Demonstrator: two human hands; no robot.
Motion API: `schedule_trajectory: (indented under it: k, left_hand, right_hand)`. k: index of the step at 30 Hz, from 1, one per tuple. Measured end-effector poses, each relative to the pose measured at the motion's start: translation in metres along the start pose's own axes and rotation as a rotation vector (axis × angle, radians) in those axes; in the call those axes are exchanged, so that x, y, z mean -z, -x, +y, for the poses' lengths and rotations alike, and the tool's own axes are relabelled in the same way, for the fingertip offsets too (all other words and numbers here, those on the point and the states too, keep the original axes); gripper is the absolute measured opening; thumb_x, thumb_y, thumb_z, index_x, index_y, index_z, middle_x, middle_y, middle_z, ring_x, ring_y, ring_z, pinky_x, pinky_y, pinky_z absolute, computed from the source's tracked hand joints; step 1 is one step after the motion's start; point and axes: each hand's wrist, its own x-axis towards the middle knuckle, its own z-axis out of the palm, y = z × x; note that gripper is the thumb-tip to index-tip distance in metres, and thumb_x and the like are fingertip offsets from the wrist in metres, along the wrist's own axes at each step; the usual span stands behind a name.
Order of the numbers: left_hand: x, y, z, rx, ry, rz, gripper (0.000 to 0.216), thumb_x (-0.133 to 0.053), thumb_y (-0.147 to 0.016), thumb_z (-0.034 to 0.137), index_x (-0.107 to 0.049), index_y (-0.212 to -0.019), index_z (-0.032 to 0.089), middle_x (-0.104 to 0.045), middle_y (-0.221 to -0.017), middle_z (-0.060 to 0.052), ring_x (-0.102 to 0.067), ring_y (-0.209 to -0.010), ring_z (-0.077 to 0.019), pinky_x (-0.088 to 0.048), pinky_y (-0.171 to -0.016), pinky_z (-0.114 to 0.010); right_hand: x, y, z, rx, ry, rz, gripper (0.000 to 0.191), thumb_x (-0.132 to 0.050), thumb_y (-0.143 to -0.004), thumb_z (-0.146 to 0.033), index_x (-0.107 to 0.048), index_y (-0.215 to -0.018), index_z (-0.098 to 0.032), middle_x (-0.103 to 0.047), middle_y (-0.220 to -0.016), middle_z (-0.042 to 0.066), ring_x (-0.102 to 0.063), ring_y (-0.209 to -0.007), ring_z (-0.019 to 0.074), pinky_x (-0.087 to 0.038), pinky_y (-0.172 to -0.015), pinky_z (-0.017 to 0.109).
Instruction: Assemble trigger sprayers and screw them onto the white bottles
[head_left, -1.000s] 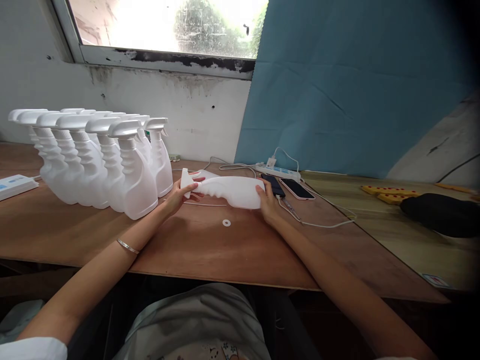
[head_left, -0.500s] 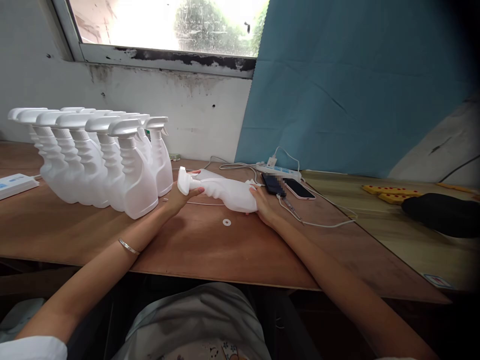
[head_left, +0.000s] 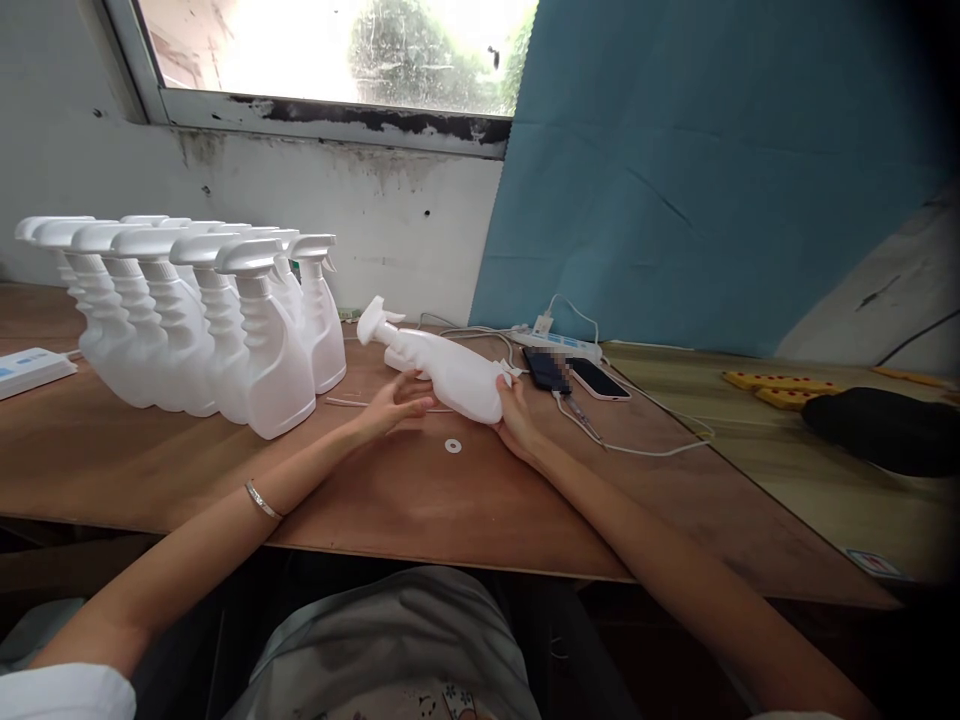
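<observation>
A white spray bottle (head_left: 442, 365) is tilted above the brown table (head_left: 225, 470), its trigger head up to the left. My right hand (head_left: 512, 420) grips its base end. My left hand (head_left: 394, 400) is under the bottle's neck, fingers loosely spread, touching or just below it. A thin white tube (head_left: 352, 403) lies on the table near my left hand. A small white ring (head_left: 453, 445) rests on the table just in front of the bottle.
Several upright white spray bottles (head_left: 225, 320) stand in rows at the left. A power strip (head_left: 555, 342), two phones (head_left: 574, 372) and white cables (head_left: 645, 440) lie at the right back. Another strip (head_left: 30, 368) is far left; yellow pieces (head_left: 776, 388) and a dark object (head_left: 885, 425) far right.
The bottle's head has risen from lying level to tilting upward. My left hand let go of the neck and slid right beneath the bottle; my right hand stays on the base.
</observation>
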Motion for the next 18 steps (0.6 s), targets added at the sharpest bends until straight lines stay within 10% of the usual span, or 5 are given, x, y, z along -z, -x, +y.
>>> schedule_trajectory:
  k: [3,9,14,18]
  left_hand:
    - [-0.01,0.001,-0.005,0.079,0.047,-0.022,0.074,-0.074,-0.062,0.027,-0.036,-0.125,0.024,-0.055,-0.119,-0.013,-0.056,-0.104,-0.0252,-0.046,-0.084,-0.038]
    - [-0.006,-0.003,0.003,0.067,0.025,0.411,0.064,-0.074,-0.06,0.037,-0.042,-0.113,0.018,-0.059,-0.107,-0.013,-0.06,-0.089,-0.0242,-0.052,-0.064,-0.033]
    - [0.02,-0.01,0.009,-0.124,-0.292,0.5,0.067,-0.075,-0.056,0.038,-0.043,-0.112,0.021,-0.06,-0.09,-0.006,-0.061,-0.079,-0.0213,-0.051,-0.063,-0.033]
    - [0.034,-0.012,0.009,-0.257,-0.629,0.558,0.06,-0.074,-0.056,0.033,-0.045,-0.108,0.023,-0.057,-0.085,-0.001,-0.059,-0.075,-0.0182,-0.048,-0.069,-0.034]
  right_hand:
    - [-0.016,0.01,0.004,0.049,-0.041,0.013,0.04,-0.048,-0.076,-0.054,-0.027,-0.102,-0.032,-0.047,-0.123,0.0,-0.057,-0.098,0.0143,-0.053,-0.06,0.025]
    - [-0.029,0.019,0.008,0.246,0.176,-0.077,0.035,-0.051,-0.075,-0.051,-0.036,-0.094,-0.025,-0.051,-0.106,0.004,-0.052,-0.101,0.0175,-0.048,-0.083,0.034]
    - [-0.048,0.041,-0.046,0.787,0.176,0.146,0.022,-0.057,-0.075,-0.034,-0.038,-0.082,-0.024,-0.045,-0.091,0.001,-0.05,-0.089,0.0145,-0.043,-0.089,0.037]
    - [-0.056,0.092,-0.103,1.243,-0.123,0.041,0.027,-0.057,-0.077,-0.034,-0.033,-0.069,-0.023,-0.033,-0.068,-0.005,-0.042,-0.059,0.0094,-0.049,-0.069,0.034]
